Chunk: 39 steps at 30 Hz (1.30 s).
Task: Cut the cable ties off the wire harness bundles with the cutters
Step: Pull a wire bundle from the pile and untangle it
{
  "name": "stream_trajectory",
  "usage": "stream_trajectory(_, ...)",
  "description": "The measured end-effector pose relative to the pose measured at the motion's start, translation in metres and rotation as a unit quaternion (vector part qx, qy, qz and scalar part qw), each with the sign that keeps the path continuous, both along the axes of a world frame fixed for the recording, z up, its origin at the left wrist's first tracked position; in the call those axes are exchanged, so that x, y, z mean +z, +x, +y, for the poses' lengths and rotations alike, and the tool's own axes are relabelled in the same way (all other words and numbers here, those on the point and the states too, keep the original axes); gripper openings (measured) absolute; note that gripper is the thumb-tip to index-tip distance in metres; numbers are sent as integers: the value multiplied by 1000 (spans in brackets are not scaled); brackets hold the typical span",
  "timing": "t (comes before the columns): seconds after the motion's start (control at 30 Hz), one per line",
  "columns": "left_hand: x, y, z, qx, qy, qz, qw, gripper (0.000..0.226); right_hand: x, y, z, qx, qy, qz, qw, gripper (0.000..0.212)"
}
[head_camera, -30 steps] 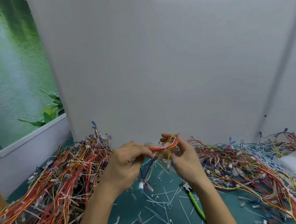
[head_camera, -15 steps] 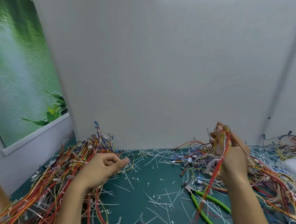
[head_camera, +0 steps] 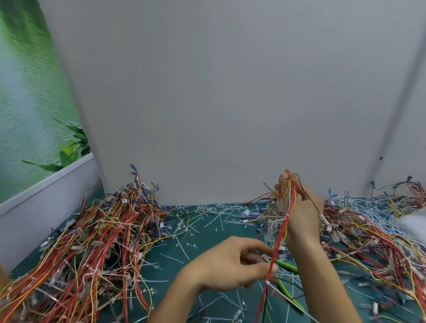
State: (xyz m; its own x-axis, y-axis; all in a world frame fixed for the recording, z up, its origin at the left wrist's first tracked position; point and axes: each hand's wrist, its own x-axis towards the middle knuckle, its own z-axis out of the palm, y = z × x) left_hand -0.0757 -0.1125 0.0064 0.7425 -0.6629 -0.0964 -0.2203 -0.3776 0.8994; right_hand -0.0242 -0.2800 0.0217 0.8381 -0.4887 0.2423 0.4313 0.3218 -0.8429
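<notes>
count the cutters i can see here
1. The green-handled cutters lie on the green mat by the left hand, behind the harness that the right hand holds up. Others may be buried under the wire piles.

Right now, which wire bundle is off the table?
The red-and-yellow bundle hanging from the right hand; the left pile and right pile lie on the mat.

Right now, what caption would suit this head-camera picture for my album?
A person holds up a wire bundle and reaches for green cutters on a mat littered with cut ties.
</notes>
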Motion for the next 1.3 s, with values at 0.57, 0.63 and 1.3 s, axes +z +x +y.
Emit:
stream_trajectory(0.57, 6, 39, 49, 268, -410, 12, 872, 41, -10, 10, -26, -81, -182, -21, 980, 28)
stream_trajectory(0.63, 4, 40, 48, 304, -377, -50, 873, 31, -9, 8, -21, -76, -200, -42, 976, 29)
stream_trajectory(1.3, 23, 21, 54, 299, -381, -188, 854, 30, -7, -11, 1, 191, -354, 9, 916, 32)
